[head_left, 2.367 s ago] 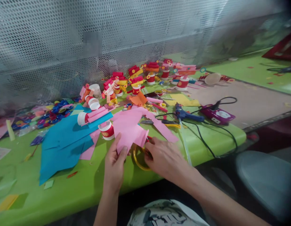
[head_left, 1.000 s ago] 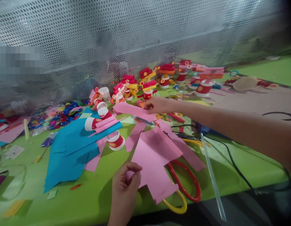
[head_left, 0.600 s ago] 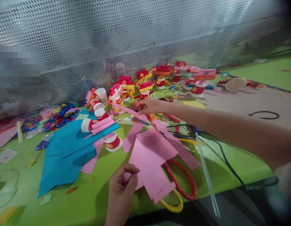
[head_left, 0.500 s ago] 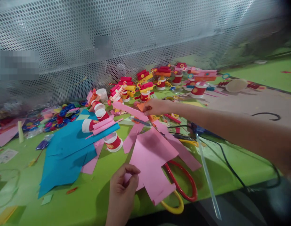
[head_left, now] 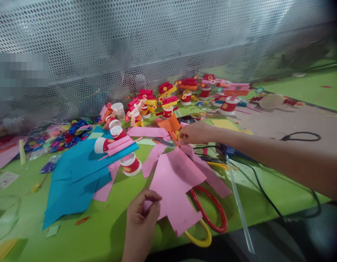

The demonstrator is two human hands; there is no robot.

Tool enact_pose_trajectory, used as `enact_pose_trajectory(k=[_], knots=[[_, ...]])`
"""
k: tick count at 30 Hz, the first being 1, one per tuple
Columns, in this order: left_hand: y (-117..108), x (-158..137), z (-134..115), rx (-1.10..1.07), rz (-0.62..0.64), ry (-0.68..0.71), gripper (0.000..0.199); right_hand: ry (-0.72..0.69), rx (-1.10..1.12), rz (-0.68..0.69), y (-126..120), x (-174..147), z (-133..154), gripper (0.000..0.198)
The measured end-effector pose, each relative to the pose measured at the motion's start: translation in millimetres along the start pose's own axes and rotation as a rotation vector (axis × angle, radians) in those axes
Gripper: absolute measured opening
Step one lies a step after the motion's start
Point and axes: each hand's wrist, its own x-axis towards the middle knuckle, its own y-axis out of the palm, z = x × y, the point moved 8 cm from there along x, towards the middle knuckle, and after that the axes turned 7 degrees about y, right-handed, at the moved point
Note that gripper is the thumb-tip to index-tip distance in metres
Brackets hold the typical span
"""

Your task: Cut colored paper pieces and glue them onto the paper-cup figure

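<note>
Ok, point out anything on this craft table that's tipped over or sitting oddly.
One red paper cup lies tipped on its side on the blue paper, while the cup beside it stands. The scissors are half buried under the pink paper, and their yellow handle juts past the table edge.

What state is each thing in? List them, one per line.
left hand: pinching the near edge of the pink sheet
right hand: reaching out, fingers curled over the scraps, grip unclear
pink sheet: flat, cut to a stepped outline, lying over the scissors
scissors: lying on the table, blades hidden
red paper cup: standing upside down
blue paper: lying flat
</note>
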Motion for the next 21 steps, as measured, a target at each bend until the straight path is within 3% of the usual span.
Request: enact_pose_trajectory(k=[9, 16, 21], knots=[[-2, 1, 2, -0.001, -0.011, 0.052, 0.008, -0.083, 0.158, -0.018, 5, 25, -5, 0.034], [-3, 1, 5, 0.032, -0.012, 0.059, 0.009, -0.223, 0.298, 0.131, 7, 15, 16, 0.031], [-6, -1, 6, -0.001, -0.046, 0.075, 0.009, -0.114, 0.208, 0.028, -10, 8, 6, 0.025]])
